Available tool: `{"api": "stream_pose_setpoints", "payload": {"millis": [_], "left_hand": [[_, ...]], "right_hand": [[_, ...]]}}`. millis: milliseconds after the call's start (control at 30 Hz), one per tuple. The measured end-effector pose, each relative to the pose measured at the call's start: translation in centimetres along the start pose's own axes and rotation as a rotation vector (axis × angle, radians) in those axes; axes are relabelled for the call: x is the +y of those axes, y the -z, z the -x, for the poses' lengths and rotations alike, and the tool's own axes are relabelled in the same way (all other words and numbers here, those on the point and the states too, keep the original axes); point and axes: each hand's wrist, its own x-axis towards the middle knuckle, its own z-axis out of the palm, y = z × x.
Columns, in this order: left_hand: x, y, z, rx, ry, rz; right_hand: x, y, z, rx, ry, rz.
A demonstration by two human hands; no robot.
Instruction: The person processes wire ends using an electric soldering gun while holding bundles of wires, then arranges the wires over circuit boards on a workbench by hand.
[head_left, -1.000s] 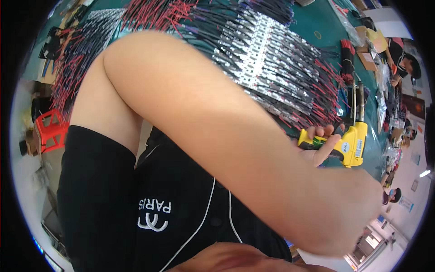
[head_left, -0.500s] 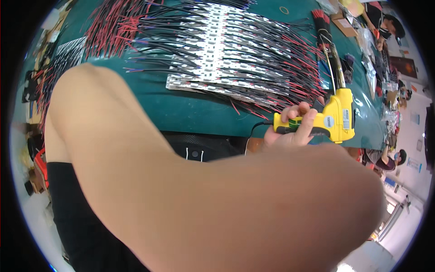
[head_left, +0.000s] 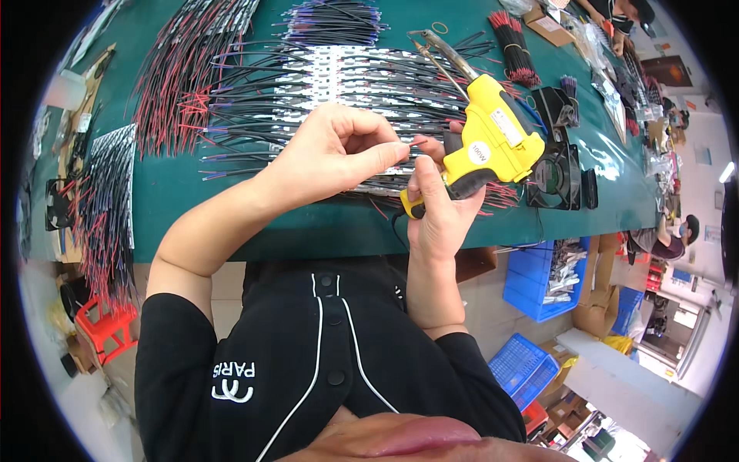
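Head view shows a yellow soldering gun (head_left: 493,127) in the right hand (head_left: 446,212) of the person, raised above the green desk (head_left: 173,212). This hand is closed around the black and yellow handle, with the thumb lying along it. The metal barrel of the gun points to the upper left, and its bent tip is in the air, apart from the left hand (head_left: 342,150). The left hand has its thumb and forefinger brought together in front of the handle, and a thin reddish piece shows at their tips; I cannot tell surely if it is grasped.

Below both hands lie white strip boards (head_left: 308,77), placed side by side, from which black wires spread to the two sides. Behind them is a group of dark wires with bluish ends (head_left: 332,23). To the left rests a pile of red and black wires (head_left: 188,85), and farther left another group of wired strips (head_left: 108,196) reaches over the desk border. At the right are a tied wire bundle (head_left: 514,50) and a square black fan (head_left: 556,173). Beneath the desk, on the right, stands a blue bin (head_left: 521,286); a red stool (head_left: 104,335) is at the left. A co-worker (head_left: 668,245) appears at the far right.
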Motion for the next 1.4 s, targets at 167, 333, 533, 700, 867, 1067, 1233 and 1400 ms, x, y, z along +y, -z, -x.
{"api": "stream_pose_setpoints", "payload": {"millis": [167,333,533,700,867,1067,1233,1400], "left_hand": [[-1.1,0.2,-0.1,-0.042,-0.04,0.039],[-1.2,-0.1,-0.1,0.021,-0.058,0.131],[-1.2,1.1,0.1,0.036,-0.069,0.108],[0.6,2.8,0.3,0.046,-0.21,-0.129],[4.4,8.5,-2.8,0.233,-0.373,-0.695],[-0.9,13.7,-9.9,0.228,-0.138,-0.933],[-3.6,14.1,-10.5,0.314,-0.067,-0.904],[-4.2,14.0,-10.6,0.336,-0.02,-0.817]], "right_hand": [[-0.1,-0.6,-0.3,0.022,0.003,0.03],[0.3,-0.6,-0.4,0.048,-0.008,0.043],[0.8,-1.0,-0.2,0.05,0.004,0.062],[1.0,-1.8,-0.5,0.054,-0.001,0.099],[-0.6,-1.4,-2.7,-0.037,0.024,0.081],[-0.6,-1.3,-7.3,-0.144,-0.093,-0.02],[0.9,-0.8,-7.7,-0.145,-0.116,0.035],[2.3,0.3,-7.2,-0.103,-0.112,-0.032]]}}
